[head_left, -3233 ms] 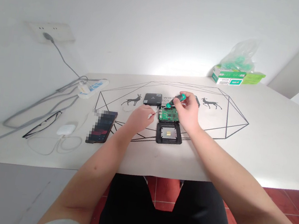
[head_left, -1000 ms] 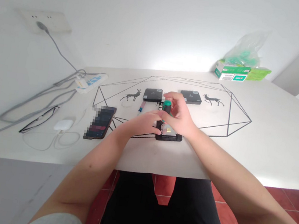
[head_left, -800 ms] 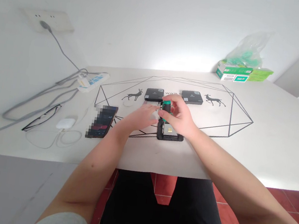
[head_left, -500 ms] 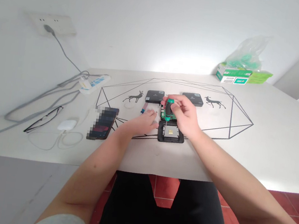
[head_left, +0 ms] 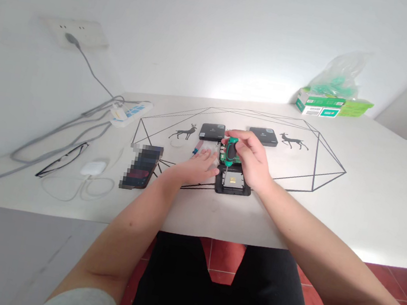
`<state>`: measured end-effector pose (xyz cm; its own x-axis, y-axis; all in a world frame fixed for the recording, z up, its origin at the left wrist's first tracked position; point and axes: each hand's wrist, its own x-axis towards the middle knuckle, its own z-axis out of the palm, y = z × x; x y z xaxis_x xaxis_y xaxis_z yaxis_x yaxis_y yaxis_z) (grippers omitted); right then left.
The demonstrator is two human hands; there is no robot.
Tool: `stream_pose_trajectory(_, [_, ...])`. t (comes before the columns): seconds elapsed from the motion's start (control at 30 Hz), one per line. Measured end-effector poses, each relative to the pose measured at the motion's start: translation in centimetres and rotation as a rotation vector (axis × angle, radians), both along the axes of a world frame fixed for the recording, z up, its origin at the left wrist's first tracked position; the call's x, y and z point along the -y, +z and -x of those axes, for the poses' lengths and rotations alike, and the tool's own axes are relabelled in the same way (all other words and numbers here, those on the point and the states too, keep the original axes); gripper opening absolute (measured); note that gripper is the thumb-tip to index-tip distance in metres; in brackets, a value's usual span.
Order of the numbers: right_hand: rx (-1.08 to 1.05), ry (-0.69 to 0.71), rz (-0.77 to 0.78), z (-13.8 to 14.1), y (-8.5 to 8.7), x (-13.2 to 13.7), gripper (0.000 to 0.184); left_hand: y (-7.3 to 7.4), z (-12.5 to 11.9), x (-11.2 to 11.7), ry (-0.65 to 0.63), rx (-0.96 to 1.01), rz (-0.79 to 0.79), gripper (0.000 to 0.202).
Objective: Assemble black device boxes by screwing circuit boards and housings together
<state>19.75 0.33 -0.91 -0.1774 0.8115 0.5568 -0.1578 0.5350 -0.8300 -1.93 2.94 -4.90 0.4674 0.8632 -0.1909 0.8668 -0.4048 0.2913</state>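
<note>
My right hand [head_left: 253, 159] is closed around the handle of a green and black screwdriver [head_left: 231, 150], which stands almost upright. Its tip points down at the left side of a metal plate [head_left: 236, 180] with a gold patch, set in a black open casing [head_left: 231, 193]. Behind that plate a green circuit board [head_left: 238, 160] shows, partly covered by my right hand. My left hand [head_left: 201, 166] lies flat with its fingers stretched out, its thumb by the casing's left edge. Under and beyond its fingertips is something clear or whitish that I cannot make out.
Two closed black boxes [head_left: 212, 132] lie farther back. A small pink and blue item [head_left: 197, 147] is left of my fingers. Farther left are a phone [head_left: 143, 166], glasses [head_left: 62, 159], a white charger case [head_left: 95, 168] and a power strip [head_left: 131, 114]. Green boxes [head_left: 320, 104] stand back right.
My left hand has shifted slightly right, its fingers more spread. The screwdriver stays over the metal plate in my right hand. The whole view has moved a little.
</note>
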Motion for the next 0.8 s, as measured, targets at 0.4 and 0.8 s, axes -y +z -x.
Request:
stream_pose_trajectory(0.4, [0.058, -0.131, -0.104, 0.4, -0.9, -0.8, 0.042, 0.3, -0.3, 0.1, 0.019, -0.002, 0.051, 0.078])
stream_pose_trajectory(0.8, [-0.075, 0.109, 0.041, 0.0, 0.1, 0.1, 0.037, 1.0, -0.6, 0.2, 0.02, -0.047, 0.092, 0.082])
